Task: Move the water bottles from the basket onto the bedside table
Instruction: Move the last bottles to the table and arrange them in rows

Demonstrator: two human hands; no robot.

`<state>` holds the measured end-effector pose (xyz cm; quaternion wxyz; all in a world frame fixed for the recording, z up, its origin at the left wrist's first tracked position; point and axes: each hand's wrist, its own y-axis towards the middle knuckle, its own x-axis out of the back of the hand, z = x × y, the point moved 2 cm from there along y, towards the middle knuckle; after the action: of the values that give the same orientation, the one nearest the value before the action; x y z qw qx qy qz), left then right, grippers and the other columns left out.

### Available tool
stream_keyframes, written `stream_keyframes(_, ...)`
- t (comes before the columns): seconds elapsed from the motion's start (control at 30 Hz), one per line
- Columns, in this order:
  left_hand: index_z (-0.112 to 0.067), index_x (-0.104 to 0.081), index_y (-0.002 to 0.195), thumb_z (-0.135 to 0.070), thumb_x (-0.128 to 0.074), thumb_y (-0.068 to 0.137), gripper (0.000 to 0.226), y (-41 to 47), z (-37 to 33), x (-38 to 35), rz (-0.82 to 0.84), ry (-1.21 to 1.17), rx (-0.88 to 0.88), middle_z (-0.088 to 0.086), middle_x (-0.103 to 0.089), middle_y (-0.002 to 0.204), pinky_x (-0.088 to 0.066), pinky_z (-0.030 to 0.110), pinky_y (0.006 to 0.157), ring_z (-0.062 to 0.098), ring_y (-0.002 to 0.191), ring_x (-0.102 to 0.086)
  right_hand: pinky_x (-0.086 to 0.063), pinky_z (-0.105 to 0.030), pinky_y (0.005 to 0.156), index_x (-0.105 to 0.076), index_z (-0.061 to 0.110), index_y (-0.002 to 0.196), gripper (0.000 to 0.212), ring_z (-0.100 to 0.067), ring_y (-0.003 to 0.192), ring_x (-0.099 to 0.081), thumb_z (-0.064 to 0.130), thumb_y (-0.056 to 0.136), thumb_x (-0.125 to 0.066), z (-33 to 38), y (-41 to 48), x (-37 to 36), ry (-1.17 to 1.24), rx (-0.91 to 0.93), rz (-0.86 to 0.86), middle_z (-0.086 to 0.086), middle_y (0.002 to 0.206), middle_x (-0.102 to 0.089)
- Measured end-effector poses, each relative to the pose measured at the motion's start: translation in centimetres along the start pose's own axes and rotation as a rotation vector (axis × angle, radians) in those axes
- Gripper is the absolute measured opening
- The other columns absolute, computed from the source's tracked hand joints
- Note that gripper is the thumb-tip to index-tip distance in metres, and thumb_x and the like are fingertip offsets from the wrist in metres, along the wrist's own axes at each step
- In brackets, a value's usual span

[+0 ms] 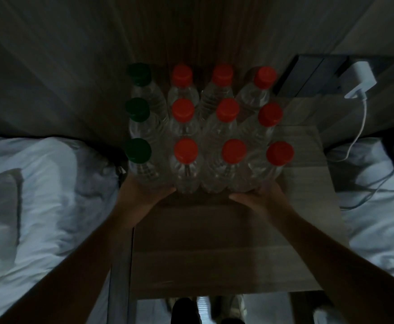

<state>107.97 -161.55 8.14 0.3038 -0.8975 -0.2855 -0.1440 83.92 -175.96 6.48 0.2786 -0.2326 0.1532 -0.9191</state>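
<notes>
Several clear water bottles stand upright in tidy rows on the wooden bedside table (214, 242), at its far half. The left column has dark green caps (138, 150); the others have red caps (234, 151). My left hand (144, 194) presses flat against the base of the nearest green-capped bottle and its red-capped neighbour (186, 151). My right hand (259, 195) rests against the base of the nearest right-hand bottle (279, 153). Neither hand wraps around a bottle. No basket is in view.
White bedding (39, 195) lies left of the table and more bedding (378, 218) on the right. A white charger (360, 78) with a cable sits in a dark wall panel (308, 76) at the back right. Shoes (205, 307) show on the floor below.
</notes>
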Motion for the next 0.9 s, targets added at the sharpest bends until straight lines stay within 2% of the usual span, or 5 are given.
stream_keyframes(0.3, -0.018, -0.051, 0.103, -0.051, -0.076, 0.038, 0.078, -0.1, 0.0, -0.4, -0.100, -0.067, 0.056, -0.007, -0.054, 0.089, -0.043, 0.020, 0.070, 0.006, 0.080, -0.051, -0.052, -0.045, 0.094, -0.063, 0.030, 0.113, 0.067, -0.010, 0.107, -0.065, 0.045, 0.052, -0.086, 0.5, 0.7, -1.0, 0.117, -0.031, -0.012, 0.009, 0.113, -0.069)
stream_keyframes(0.47, -0.017, -0.052, 0.099, -0.024, -0.082, 0.066, 0.044, 0.4, 0.2, -0.6, -0.100, 0.000, 0.038, 0.013, -0.063, 0.115, -0.043, 0.026, 0.079, 0.027, 0.105, -0.060, -0.057, -0.025, 0.080, -0.061, 0.025, 0.114, 0.054, -0.002, 0.097, -0.067, 0.023, 0.065, -0.085, 0.6, 1.0, -1.0, 0.153, -0.032, 0.008, 0.007, 0.110, -0.069)
stream_keyframes(0.6, -0.009, -0.057, 0.113, -0.021, -0.081, 0.067, 0.053, 0.7, 0.8, -0.7, -0.124, -0.013, 0.040, 0.012, -0.062, 0.115, -0.045, 0.030, 0.084, 0.029, 0.109, -0.059, -0.055, -0.045, 0.090, -0.060, 0.018, 0.118, 0.068, -0.015, 0.105, -0.066, 0.031, 0.057, -0.088, 0.4, 1.0, -0.9, 0.192, -0.009, 0.007, 0.001, 0.114, -0.069)
stream_keyframes(0.73, -0.006, -0.055, 0.121, -0.058, -0.076, 0.048, 0.092, 0.6, 1.3, -0.8, -0.134, -0.005, 0.019, 0.009, -0.063, 0.116, -0.047, 0.027, 0.081, 0.020, 0.101, -0.060, -0.056, -0.043, 0.089, -0.050, 0.016, 0.129, 0.088, -0.017, 0.110, -0.064, 0.039, 0.054, -0.089, 0.5, 1.1, -1.1, 0.210, 0.032, 0.038, -0.001, 0.121, -0.065)
stream_keyframes(0.9, -0.020, -0.048, 0.130, -0.050, -0.084, 0.056, 0.088, 0.8, 1.9, -1.1, -0.153, -0.064, -0.089, -0.008, -0.058, 0.127, -0.050, 0.024, 0.087, 0.004, 0.111, -0.058, -0.057, -0.034, 0.083, -0.051, 0.013, 0.127, 0.076, -0.018, 0.109, -0.064, 0.022, 0.061, -0.087, 0.7, 0.7, -1.4, 0.302, 0.081, -0.029, -0.005, 0.119, -0.066)
